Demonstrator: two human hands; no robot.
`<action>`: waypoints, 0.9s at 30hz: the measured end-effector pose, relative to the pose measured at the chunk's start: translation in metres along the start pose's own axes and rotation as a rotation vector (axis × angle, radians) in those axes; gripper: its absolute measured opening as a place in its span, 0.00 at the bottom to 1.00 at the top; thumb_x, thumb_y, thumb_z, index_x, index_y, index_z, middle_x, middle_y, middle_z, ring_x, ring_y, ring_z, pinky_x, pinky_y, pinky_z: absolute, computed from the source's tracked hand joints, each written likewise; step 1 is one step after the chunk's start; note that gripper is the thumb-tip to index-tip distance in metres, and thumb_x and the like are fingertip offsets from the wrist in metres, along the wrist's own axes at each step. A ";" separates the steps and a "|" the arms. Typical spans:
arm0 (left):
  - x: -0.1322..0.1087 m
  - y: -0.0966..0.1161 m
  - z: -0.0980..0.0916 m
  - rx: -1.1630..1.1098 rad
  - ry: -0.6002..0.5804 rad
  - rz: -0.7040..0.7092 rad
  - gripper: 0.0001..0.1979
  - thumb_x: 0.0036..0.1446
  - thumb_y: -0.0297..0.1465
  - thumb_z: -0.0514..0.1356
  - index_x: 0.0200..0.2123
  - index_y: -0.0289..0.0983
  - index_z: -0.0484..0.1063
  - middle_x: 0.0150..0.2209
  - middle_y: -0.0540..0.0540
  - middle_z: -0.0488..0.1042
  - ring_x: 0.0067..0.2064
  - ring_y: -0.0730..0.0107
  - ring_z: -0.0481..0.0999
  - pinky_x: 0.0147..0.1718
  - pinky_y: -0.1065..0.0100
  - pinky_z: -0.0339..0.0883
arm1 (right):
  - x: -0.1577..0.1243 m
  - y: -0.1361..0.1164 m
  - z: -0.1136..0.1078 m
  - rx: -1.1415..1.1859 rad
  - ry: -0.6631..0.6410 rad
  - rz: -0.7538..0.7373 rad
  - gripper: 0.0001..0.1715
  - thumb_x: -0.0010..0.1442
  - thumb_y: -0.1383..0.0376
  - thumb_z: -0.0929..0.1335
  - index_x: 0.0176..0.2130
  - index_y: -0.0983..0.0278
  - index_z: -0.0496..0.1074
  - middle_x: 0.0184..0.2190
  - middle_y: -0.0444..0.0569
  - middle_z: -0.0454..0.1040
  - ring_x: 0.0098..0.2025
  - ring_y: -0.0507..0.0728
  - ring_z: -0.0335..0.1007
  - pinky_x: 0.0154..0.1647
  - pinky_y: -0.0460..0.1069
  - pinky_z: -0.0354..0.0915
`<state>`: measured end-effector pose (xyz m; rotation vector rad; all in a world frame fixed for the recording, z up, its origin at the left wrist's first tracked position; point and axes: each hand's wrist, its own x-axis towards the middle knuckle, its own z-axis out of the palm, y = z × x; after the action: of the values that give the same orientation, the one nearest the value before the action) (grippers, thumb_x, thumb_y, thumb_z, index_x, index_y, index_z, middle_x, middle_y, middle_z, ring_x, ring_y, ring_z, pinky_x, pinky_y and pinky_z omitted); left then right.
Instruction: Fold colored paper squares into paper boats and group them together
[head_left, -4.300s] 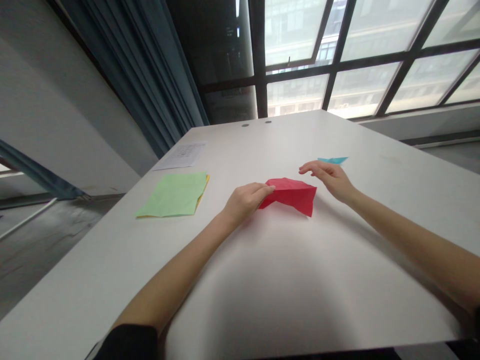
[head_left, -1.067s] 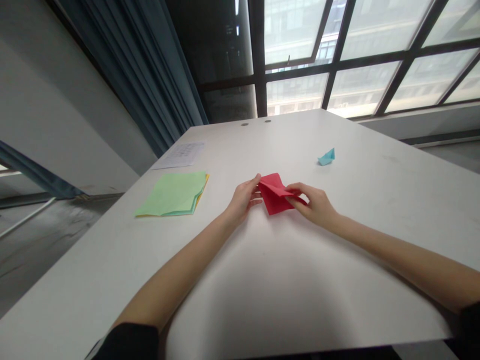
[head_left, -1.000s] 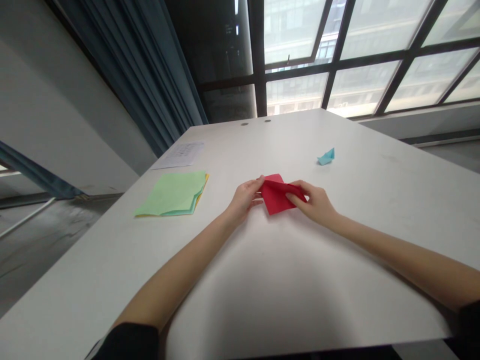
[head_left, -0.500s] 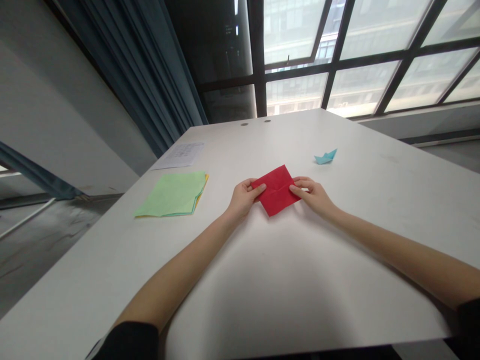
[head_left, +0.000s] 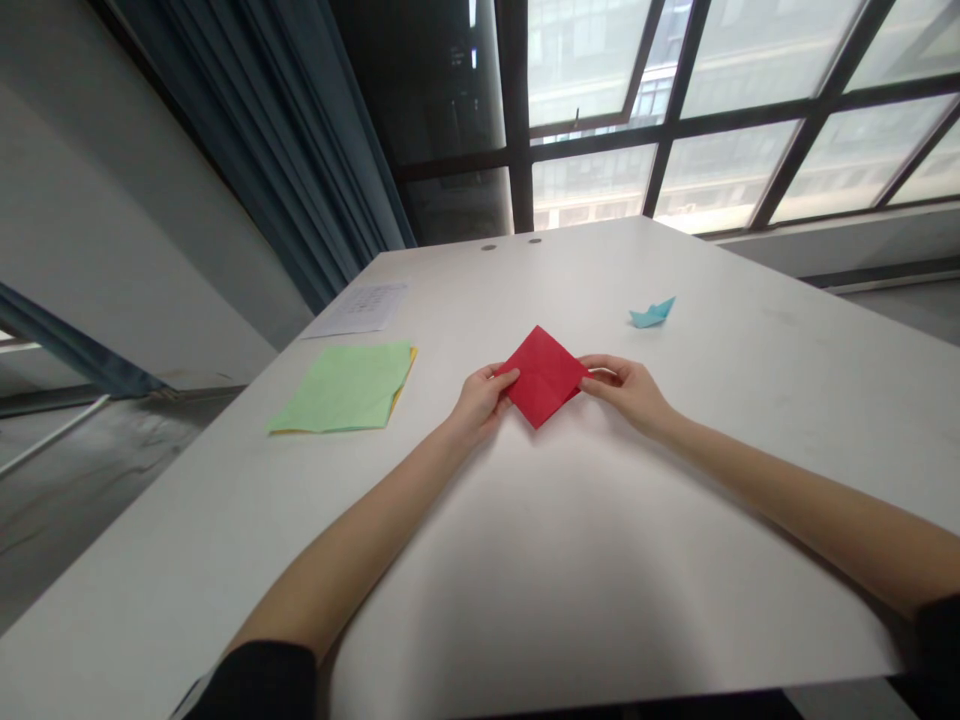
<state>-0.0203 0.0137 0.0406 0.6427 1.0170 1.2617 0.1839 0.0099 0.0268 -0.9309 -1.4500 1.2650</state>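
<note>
A folded red paper (head_left: 541,376), now a diamond shape, lies on the white table (head_left: 570,560) between my hands. My left hand (head_left: 480,397) pinches its left corner, thumb on top. My right hand (head_left: 627,387) pinches its right corner with curled fingers. A small blue folded paper boat (head_left: 651,314) rests on the table beyond my right hand, untouched.
A stack of coloured sheets with a green one on top (head_left: 346,386) lies at the left. A white printed sheet (head_left: 361,309) sits behind it near the table's left edge. Windows and a dark blue curtain stand beyond the far edge.
The red paper went from a loose, half-open fold to a flat diamond. Both hands moved apart to its left and right corners. The blue boat has turned slightly.
</note>
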 end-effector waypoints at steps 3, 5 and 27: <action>-0.002 0.000 -0.001 0.069 -0.021 -0.038 0.06 0.47 0.18 0.59 0.29 0.32 0.67 0.28 0.45 0.75 0.29 0.76 0.74 0.31 0.74 0.69 | 0.001 0.000 0.002 0.006 0.024 0.016 0.20 0.44 0.57 0.72 0.37 0.64 0.71 0.27 0.47 0.77 0.31 0.56 0.73 0.40 0.54 0.67; -0.004 0.002 -0.002 0.155 -0.063 -0.056 0.07 0.44 0.19 0.61 0.29 0.33 0.68 0.27 0.47 0.75 0.27 0.77 0.74 0.29 0.74 0.69 | 0.002 0.003 0.002 0.005 0.048 0.010 0.20 0.45 0.58 0.72 0.37 0.64 0.71 0.27 0.47 0.76 0.30 0.55 0.72 0.38 0.53 0.67; -0.007 -0.004 -0.002 0.265 -0.259 0.098 0.21 0.36 0.33 0.70 0.35 0.29 0.72 0.32 0.41 0.77 0.32 0.67 0.76 0.36 0.66 0.69 | 0.001 0.001 0.005 0.010 -0.122 0.162 0.27 0.44 0.58 0.73 0.43 0.65 0.67 0.32 0.48 0.77 0.34 0.56 0.73 0.38 0.52 0.67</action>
<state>-0.0200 0.0063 0.0384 1.0437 0.9511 1.1017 0.1786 0.0092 0.0263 -0.9947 -1.4844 1.4692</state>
